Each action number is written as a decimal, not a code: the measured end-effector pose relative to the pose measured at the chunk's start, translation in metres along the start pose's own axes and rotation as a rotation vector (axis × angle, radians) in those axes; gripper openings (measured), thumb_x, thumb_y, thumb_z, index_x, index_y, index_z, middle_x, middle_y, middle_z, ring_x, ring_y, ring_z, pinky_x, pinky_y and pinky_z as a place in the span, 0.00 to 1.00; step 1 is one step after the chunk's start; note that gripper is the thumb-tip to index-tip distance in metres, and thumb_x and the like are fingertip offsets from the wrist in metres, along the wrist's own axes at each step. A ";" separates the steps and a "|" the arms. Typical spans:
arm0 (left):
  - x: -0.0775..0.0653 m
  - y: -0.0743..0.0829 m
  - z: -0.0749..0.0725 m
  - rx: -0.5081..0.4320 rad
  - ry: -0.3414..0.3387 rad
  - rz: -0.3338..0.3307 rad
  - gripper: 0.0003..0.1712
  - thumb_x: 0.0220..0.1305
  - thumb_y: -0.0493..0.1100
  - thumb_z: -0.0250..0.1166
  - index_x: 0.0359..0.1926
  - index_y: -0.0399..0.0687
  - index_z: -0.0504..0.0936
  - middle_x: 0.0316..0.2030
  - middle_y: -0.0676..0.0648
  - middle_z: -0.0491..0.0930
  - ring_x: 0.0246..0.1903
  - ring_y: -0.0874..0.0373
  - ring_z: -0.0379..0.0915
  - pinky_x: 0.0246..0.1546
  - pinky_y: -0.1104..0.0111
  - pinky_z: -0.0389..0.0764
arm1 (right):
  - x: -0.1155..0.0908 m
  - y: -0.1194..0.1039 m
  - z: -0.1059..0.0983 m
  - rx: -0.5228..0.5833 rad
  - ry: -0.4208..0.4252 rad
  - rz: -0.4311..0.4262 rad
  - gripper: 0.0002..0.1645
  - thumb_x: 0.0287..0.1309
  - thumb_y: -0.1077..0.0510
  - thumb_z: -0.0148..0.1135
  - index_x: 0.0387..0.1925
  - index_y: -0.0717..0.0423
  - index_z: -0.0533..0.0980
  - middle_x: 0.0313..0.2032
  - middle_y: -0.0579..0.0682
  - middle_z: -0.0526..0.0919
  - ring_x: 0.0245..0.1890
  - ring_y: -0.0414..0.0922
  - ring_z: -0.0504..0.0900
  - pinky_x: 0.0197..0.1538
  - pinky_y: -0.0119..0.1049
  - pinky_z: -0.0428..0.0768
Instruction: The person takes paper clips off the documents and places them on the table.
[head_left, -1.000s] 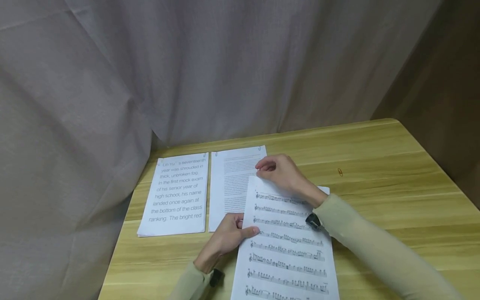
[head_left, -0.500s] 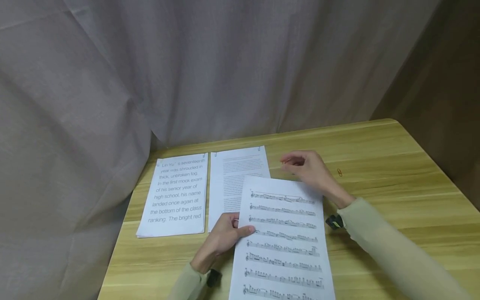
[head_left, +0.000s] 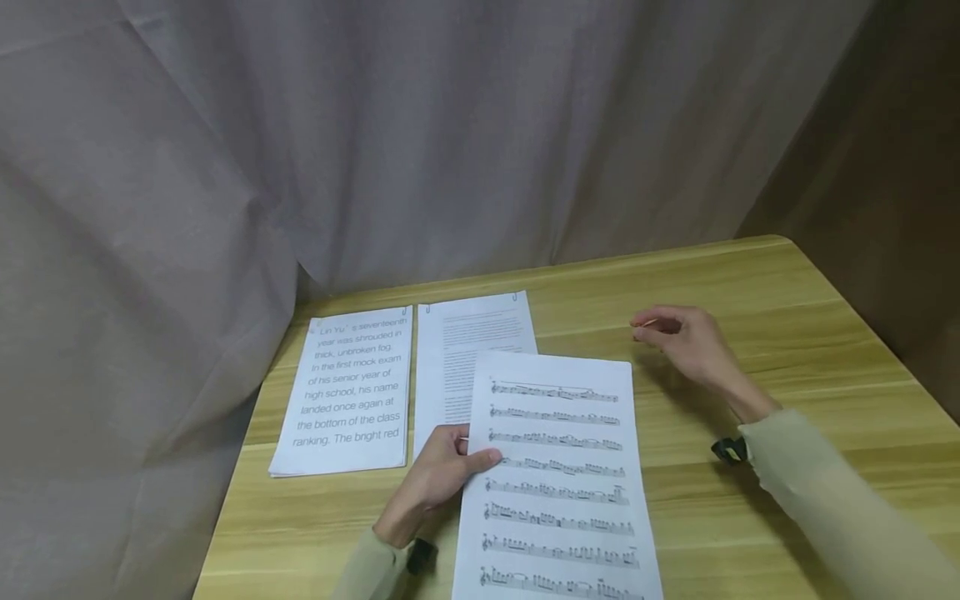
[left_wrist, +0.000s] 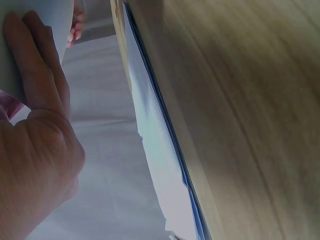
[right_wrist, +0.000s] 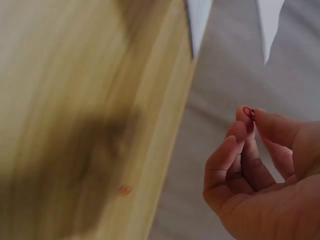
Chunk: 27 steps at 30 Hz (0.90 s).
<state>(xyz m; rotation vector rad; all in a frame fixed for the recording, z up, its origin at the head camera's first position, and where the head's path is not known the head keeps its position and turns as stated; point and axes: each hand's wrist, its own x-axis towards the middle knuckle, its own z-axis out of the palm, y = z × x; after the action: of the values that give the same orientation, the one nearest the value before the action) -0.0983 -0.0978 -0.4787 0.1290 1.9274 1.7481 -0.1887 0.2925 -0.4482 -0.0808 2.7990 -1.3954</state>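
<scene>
Sheet music, printed with several staves, is held up over the table by my left hand. The thumb lies on its left edge and the fingers go behind it; in the left wrist view those fingers lie along the back of the paper. My right hand is off to the right, apart from the music, pinching a small red-orange paper clip between thumb and index finger. A second orange paper clip lies on the table in the right wrist view; the hand hides it in the head view.
Left on the wooden table lies a large-print paper stack with a clip at its top right. Beside it, a small-print page has clips at both top corners, its lower right covered by the music. A grey curtain hangs behind.
My right hand has moved right from the music's top left corner, carrying the paper clip, to above where the loose clip lay. The left hand and sheet music have shifted slightly left.
</scene>
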 end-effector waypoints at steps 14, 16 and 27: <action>-0.002 0.001 -0.001 -0.019 0.000 0.011 0.18 0.72 0.32 0.69 0.60 0.32 0.84 0.47 0.32 0.92 0.40 0.44 0.95 0.41 0.58 0.94 | 0.009 0.064 -0.028 -0.086 0.076 0.054 0.18 0.76 0.55 0.69 0.55 0.66 0.86 0.51 0.69 0.91 0.32 0.22 0.78 0.30 0.28 0.80; -0.002 0.000 -0.001 -0.018 -0.003 0.013 0.18 0.72 0.32 0.69 0.60 0.32 0.84 0.47 0.32 0.92 0.40 0.44 0.95 0.41 0.58 0.94 | 0.010 0.071 -0.032 -0.107 0.066 0.080 0.19 0.77 0.53 0.68 0.56 0.66 0.85 0.53 0.70 0.90 0.34 0.23 0.77 0.33 0.25 0.79; -0.003 0.001 -0.002 -0.016 -0.016 0.016 0.18 0.72 0.33 0.69 0.60 0.34 0.84 0.47 0.33 0.92 0.40 0.47 0.95 0.41 0.59 0.94 | 0.013 0.088 -0.034 -0.177 0.024 0.170 0.23 0.79 0.50 0.65 0.60 0.65 0.84 0.59 0.71 0.87 0.57 0.65 0.85 0.53 0.50 0.83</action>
<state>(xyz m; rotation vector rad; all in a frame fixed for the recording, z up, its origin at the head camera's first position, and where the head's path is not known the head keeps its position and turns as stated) -0.0967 -0.1011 -0.4768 0.1531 1.9053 1.7678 -0.2065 0.3714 -0.4982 0.1699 2.8637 -1.1189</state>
